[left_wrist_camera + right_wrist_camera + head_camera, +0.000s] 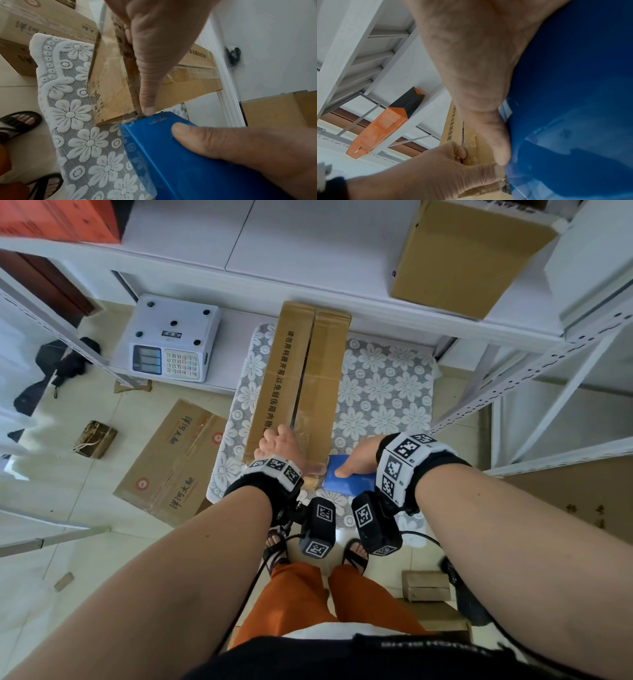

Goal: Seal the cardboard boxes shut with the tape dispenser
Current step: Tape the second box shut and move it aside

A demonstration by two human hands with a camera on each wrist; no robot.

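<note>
Left wrist view: left hand [159, 44] lay on the near end of the long cardboard box [116, 83], thumb stretched down the flap seam, tip at the box edge, touching the blue tape dispenser [180, 155]. Right hand [248, 151] gripped the dispenser, thumb flat on its top face. Dispenser nose met the box corner, over the white floral lace cloth [82, 135]. Second printed box [34, 27] behind the cloth. Sandalled feet [18, 121] at left edge.

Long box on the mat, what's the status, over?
Left hand presses near end of long box. Right hand grips blue tape dispenser there. Seam mostly untaped. Nothing blocking.
</note>
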